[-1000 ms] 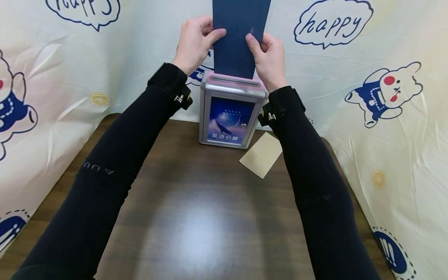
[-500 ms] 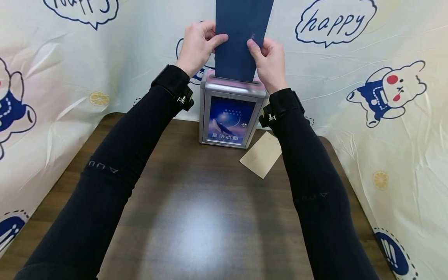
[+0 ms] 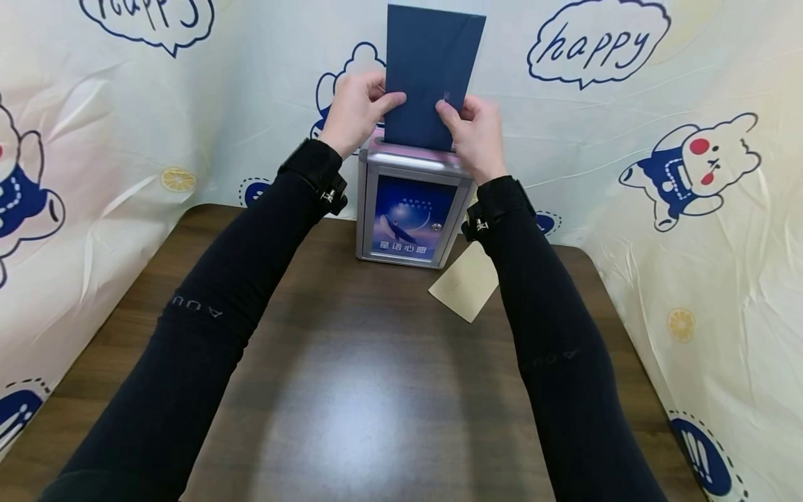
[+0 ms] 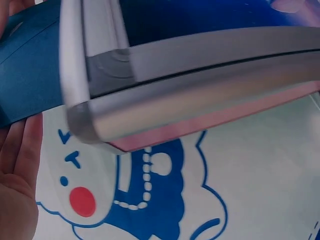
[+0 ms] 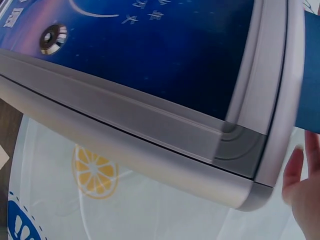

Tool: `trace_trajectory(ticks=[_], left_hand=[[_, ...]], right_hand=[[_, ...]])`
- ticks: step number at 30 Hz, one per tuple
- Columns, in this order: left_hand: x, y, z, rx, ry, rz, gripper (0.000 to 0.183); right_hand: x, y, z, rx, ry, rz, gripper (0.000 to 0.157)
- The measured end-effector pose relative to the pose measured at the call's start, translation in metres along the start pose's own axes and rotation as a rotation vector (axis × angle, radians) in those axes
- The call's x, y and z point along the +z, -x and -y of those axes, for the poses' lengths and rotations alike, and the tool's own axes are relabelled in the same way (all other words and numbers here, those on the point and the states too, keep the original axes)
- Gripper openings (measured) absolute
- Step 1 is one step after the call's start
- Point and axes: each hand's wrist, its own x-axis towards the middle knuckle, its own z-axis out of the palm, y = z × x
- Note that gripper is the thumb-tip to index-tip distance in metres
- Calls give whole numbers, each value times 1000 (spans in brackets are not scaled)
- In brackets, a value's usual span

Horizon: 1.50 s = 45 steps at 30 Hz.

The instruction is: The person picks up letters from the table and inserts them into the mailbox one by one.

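Note:
A dark blue envelope-like sheet (image 3: pixel 429 56) stands upright, its lower end in the top slot of a silver-framed box (image 3: pixel 464 209). Thumb and fingers of my left hand (image 3: pixel 357 108) pinch the sheet's left edge. On the opposite edge my right hand (image 3: pixel 475 132) pinches it, thumb on the near face. The box has a pink top and a blue front panel with a whale picture and a small round lock (image 5: pixel 53 39). In the left wrist view the sheet (image 4: pixel 30 60) lies over the left hand's fingers (image 4: pixel 27 145), past the box's frame.
A cream paper card (image 3: pixel 465 282) lies on the brown wooden table (image 3: pixel 351 362), right of the box and partly under the right sleeve. A printed cloth (image 3: pixel 263 84) with cartoon bears hangs close behind the box and along both sides.
Both hands have moved down with the blue sheet, which has slid lower into the box's slot. Its top edge now shows in the head view.

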Motion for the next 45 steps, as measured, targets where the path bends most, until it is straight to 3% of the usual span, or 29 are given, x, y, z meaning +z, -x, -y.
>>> trace_trajectory(ticks=[10, 14, 21, 25, 31, 34, 45], left_hand=[[7, 8, 21, -60, -44, 76, 28], [8, 7, 26, -56, -88, 123, 32], [10, 5, 30, -76, -138, 152, 32], [12, 2, 28, -109, -170, 176, 40], [12, 2, 27, -149, -186, 213, 30], [12, 1, 26, -165, -184, 228, 42], [13, 6, 32, -152, -199, 213, 40]], right_hand=[[1, 6, -22, -15, 281, 0, 29], [-1, 9, -23, 18, 417, 15, 37], [-2, 10, -22, 114, 529, 63, 42], [-4, 8, -21, 155, 569, 62, 45], [-3, 9, -23, 157, 578, 53, 44], [-3, 11, -25, 150, 570, 46, 43], [1, 15, -27, 145, 546, 46, 44]])
